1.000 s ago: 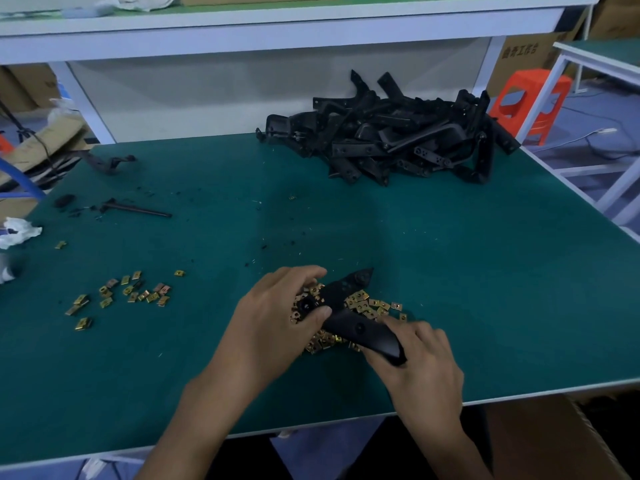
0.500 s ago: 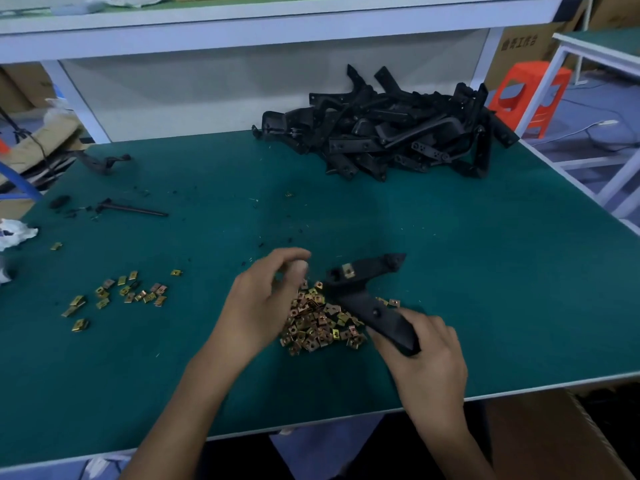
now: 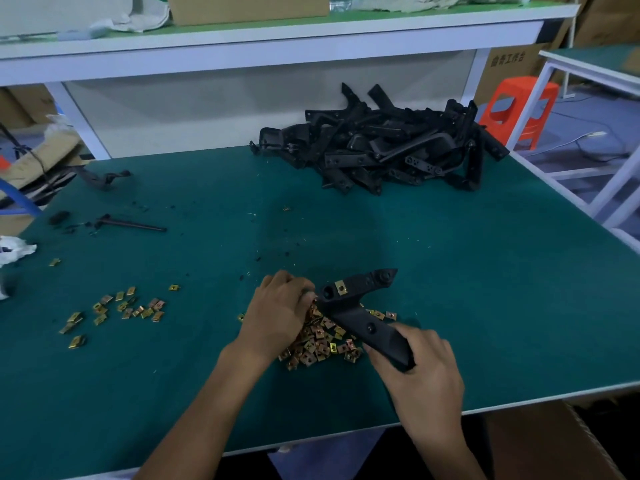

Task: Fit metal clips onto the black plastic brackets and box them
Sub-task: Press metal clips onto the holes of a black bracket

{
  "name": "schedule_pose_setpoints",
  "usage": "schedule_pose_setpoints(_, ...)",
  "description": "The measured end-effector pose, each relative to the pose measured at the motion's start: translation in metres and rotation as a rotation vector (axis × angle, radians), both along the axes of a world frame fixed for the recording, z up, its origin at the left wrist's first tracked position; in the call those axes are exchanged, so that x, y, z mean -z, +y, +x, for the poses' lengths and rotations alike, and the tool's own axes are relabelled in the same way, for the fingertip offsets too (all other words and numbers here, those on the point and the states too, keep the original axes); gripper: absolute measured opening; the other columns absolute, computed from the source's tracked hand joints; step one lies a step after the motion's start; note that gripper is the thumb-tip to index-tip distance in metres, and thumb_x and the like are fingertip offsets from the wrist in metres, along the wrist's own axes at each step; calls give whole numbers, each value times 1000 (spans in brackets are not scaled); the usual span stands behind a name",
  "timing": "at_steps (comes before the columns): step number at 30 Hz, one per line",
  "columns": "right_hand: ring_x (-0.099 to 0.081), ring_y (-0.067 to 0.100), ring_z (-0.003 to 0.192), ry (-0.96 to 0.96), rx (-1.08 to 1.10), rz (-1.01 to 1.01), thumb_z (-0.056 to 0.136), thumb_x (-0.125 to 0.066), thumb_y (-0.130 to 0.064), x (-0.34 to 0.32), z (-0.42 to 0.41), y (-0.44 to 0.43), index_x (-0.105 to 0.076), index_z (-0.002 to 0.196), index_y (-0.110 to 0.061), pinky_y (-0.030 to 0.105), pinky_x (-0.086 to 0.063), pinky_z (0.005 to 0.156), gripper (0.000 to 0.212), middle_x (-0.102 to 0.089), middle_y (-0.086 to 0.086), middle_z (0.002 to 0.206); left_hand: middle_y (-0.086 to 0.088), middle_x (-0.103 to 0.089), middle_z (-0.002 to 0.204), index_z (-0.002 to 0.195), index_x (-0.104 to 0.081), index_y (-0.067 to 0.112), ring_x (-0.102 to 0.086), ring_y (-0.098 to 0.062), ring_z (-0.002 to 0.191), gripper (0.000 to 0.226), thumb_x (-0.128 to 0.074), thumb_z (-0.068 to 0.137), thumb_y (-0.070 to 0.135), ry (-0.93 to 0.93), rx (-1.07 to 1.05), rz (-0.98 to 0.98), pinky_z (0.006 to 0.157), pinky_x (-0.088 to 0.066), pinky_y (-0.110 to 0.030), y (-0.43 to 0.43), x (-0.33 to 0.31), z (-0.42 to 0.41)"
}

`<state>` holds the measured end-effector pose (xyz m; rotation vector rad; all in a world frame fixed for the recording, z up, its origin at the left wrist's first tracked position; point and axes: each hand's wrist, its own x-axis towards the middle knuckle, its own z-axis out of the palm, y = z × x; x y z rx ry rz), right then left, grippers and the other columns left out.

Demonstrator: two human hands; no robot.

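Note:
My right hand [image 3: 420,370] grips the near end of a black plastic bracket [image 3: 360,308], holding it tilted over a heap of brass-coloured metal clips [image 3: 320,344]. One clip [image 3: 341,288] sits fitted on the bracket's upper part. My left hand [image 3: 277,315] is at the bracket's left end with curled fingers over the clip heap; what the fingertips hold is hidden. A big pile of black brackets [image 3: 381,147] lies at the back of the green table [image 3: 485,289].
More loose clips [image 3: 117,308] are scattered at the left. A black rod [image 3: 131,224] and black scraps lie further back left. A cardboard box [image 3: 554,441] stands below the table's near right edge. An orange stool [image 3: 519,105] stands to the right.
My left hand has come back from above the clip heap to the bracket's left end. The bracket, clip fitted on top, stays in my right hand.

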<state>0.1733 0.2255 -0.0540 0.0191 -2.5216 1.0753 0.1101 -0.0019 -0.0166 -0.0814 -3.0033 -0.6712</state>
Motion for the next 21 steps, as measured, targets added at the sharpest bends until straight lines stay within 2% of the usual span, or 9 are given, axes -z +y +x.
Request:
schedule_pose_setpoints(4, -52, 16, 89, 4, 2, 16, 66, -91, -34, 0, -1, -1, -72, 101, -33, 35, -44, 61, 40, -58, -14, 89, 0, -60, 108, 113, -67, 24, -50, -23, 110, 24, -49, 98, 27, -50, 46, -44, 98, -40, -40, 5, -7, -6)
schedule_pose_setpoints(6, -53, 17, 90, 0, 0, 13, 67, -91, -34, 0, -1, -1, -73, 101, -32, 36, -45, 62, 40, -60, -14, 90, 3, -58, 101, 97, -65, 25, -52, -23, 106, 13, -52, 97, 21, -88, 26, -24, 97, -41, -38, 7, -10, -10)
schedule_pose_setpoints(8, -54, 19, 90, -3, -8, 15, 67, -92, -33, 0, -1, -1, -73, 102, -31, 38, -47, 62, 40, -61, -12, 90, 7, -52, 91, 82, -59, 26, -53, -23, 101, 18, -54, 96, 15, -94, 5, -17, 96, -40, -34, 8, -13, -13)
schedule_pose_setpoints(10, -53, 17, 90, -4, -13, 30, 67, -92, -33, 1, -1, -1, -73, 103, -31, 37, -46, 62, 41, -60, -13, 91, 12, -48, 83, 76, -57, 24, -51, -19, 95, 23, -55, 94, 10, -93, 6, -31, 98, -38, -32, 8, -14, -16)
schedule_pose_setpoints(13, -52, 17, 90, -3, -12, 37, 66, -93, -33, 2, -1, 0, -72, 103, -31, 36, -45, 61, 42, -60, -13, 91, 16, -46, 79, 78, -59, 21, -47, -15, 89, 19, -53, 92, 9, -103, 3, -15, 94, -38, -30, 10, -13, -16)
schedule_pose_setpoints(15, -51, 15, 90, 0, -14, 42, 66, -93, -33, 2, -1, 0, -72, 103, -31, 36, -45, 61, 43, -60, -13, 91, 11, -51, 82, 79, -52, 24, -49, -17, 89, 20, -51, 94, 11, -97, -36, 51, 83, -38, -29, 10, -9, -14)
schedule_pose_setpoints(17, -52, 16, 90, 7, -12, 48, 65, -93, -34, 2, -1, -1, -72, 103, -32, 36, -46, 60, 44, -60, -13, 91, 6, -60, 86, 83, -53, 23, -55, -19, 87, 17, -51, 95, 11, -40, -43, 144, 78, -38, -29, 8, -6, -12)
schedule_pose_setpoints(19, -54, 18, 89, 9, -12, 65, 64, -93, -34, 2, -1, -1, -72, 103, -31, 36, -47, 59, 44, -60, -12, 91, 3, -64, 91, 89, -57, 23, -57, -21, 90, 8, -53, 93, 17, -31, -12, 124, 83, -42, -32, 6, -2, -13)
schedule_pose_setpoints(21, -54, 19, 88, 14, -15, 73, 65, -93, -34, 2, -1, 0, -72, 103, -30, 36, -47, 59, 44, -60, -11, 90, 3, -61, 97, 92, -53, 31, -52, -21, 98, 2, -52, 90, 30, -125, -4, 10, 91, -38, -32, 6, -1, -15)
